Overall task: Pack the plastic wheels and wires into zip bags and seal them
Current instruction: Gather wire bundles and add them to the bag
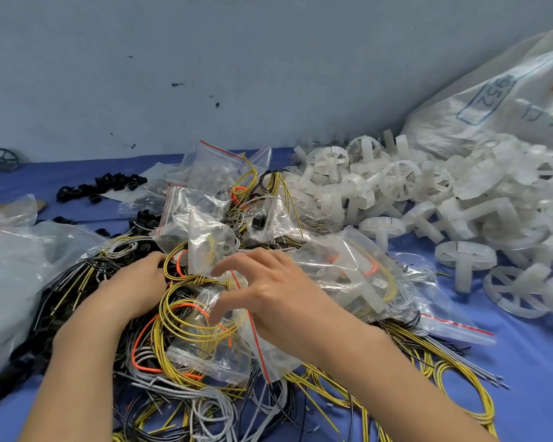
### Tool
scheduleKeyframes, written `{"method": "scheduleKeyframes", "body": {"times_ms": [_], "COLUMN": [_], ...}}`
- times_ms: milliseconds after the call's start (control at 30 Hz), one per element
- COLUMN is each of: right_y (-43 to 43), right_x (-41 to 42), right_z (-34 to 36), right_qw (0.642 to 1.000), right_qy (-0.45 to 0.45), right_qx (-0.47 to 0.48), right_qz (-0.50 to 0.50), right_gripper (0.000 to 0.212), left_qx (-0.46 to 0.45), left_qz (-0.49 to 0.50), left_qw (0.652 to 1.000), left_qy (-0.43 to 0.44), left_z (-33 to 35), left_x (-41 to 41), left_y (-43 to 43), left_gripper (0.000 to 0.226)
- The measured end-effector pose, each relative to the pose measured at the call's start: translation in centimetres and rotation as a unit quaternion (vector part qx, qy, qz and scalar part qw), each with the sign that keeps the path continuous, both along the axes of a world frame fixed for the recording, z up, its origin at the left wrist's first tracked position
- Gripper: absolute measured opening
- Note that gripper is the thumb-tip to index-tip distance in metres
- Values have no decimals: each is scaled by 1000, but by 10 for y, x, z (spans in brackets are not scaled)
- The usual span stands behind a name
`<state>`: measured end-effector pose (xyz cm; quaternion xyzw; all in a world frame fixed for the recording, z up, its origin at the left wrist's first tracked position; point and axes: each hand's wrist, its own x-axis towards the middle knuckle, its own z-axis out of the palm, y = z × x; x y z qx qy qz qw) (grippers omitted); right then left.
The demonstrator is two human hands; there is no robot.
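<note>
Head view: left hand [134,282] curls around yellow wires [173,327] on the surface [524,362]; right hand [268,291] arches, fingers spread, over a zip bag [211,358], thumb touching it.

White woven sack [454,129], upper right: only legible print in view. On its side, a blue outlined box [479,106], tilted w/ the sack's slope. Inside the box, blue digits "952", turned sideways, reading top to bottom. Right of the box, on same sack, larger blue strokes [540,114], partly cut by frame edge & too blurred to read.
</note>
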<state>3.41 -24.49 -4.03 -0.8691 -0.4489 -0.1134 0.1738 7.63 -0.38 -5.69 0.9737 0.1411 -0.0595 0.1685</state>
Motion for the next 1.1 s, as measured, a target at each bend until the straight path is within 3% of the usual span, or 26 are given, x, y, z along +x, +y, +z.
{"method": "scheduleKeyframes", "body": {"times_ms": [300,533,700,833,967,1033,1100], "right_y": [-1,-3,-7,-8,-9,-9,-10], "right_x": [0,2,3,4,6,7,8], "right_z": [-1,-1,0,0,1,1,2], "right_qw": [1000,1000,999,998,986,976,969], "right_qy": [6,-6,-23,-32,-57,-67,-67], "right_qx": [-4,-20,4,45,133,176,201], "right_qz": [-4,-12,-28,-38,-80,-108,-126], "right_gripper": [20,23,19,21,21,21,20], "left_qx": [-30,-34,-16,16,-83,-225,-397], "left_qz": [6,17,34,85,65,33,-14], "left_qw": [1000,998,997,983,954,927,877], "left_qy": [0,-51,-64,-164,-281,-300,-270], "left_z": [1,1,1,10,32,42,53], "left_x": [-2,2,1,1,-4,-8,-15], "left_y": [3,6,3,7,4,-6,-24], "left_gripper": [38,23,28,34,30,27,24]}}
